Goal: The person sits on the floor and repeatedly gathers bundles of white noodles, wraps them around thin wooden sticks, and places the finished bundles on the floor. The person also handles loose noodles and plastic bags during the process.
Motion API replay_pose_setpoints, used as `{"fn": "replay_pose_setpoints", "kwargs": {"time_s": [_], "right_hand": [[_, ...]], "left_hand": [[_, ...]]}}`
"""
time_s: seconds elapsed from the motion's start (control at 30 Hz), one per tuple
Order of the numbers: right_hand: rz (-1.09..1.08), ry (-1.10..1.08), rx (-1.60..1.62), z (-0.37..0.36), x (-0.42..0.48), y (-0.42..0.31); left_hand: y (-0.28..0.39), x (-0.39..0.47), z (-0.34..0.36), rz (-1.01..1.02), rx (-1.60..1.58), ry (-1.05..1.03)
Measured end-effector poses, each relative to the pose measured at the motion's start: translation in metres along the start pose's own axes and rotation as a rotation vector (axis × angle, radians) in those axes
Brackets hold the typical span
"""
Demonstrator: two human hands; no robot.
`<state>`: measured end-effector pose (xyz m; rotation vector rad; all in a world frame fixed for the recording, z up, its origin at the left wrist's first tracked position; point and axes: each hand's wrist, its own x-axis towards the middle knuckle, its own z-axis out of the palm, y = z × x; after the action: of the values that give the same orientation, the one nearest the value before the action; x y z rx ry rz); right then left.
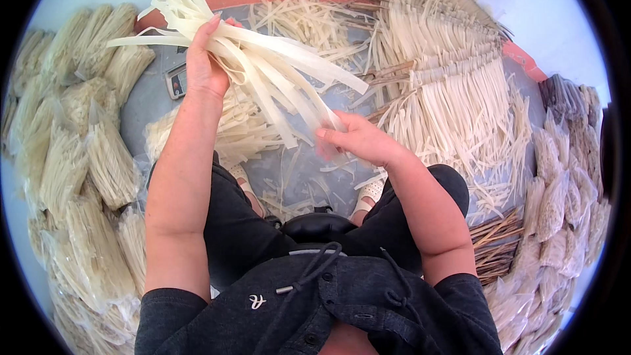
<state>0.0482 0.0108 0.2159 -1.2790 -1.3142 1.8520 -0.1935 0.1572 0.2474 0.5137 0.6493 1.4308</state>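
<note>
My left hand [209, 56] grips a loose bundle of long, flat, cream-coloured strips [266, 56], which look like dried noodles. The strips fan out from both sides of the fist, above the floor. Lower and to the right, my right hand [362, 135] has thumb and fingers on the end of a strip from this bundle; its fingertips are blurred. Below the bundle, a pile of similar strips [246, 125] lies partly in a clear plastic bag, half hidden by my left forearm.
A device with a display [176, 81], perhaps a scale, sits beyond my left wrist. Strips hang over wooden sticks [453, 103] at right. Loose strips [305, 22] lie ahead. Bare sticks [495, 246] are near my right elbow. Bagged bundles are stacked left [69, 153] and right [552, 207].
</note>
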Motion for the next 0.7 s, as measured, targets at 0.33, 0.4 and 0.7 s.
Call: {"fn": "replay_pose_setpoints", "kwargs": {"time_s": [0.33,0.4,0.7], "right_hand": [[0.003,-0.187,0.166,-0.008,-0.011,-0.018],[0.027,-0.190,0.131,-0.008,-0.013,-0.020],[0.082,-0.168,0.220,0.004,-0.007,-0.019]], "left_hand": [[0.000,0.004,-0.003,-0.051,-0.055,-0.161],[0.004,0.006,-0.004,-0.071,-0.033,-0.214],[-0.031,-0.032,0.020,-0.300,0.092,-0.315]]}}
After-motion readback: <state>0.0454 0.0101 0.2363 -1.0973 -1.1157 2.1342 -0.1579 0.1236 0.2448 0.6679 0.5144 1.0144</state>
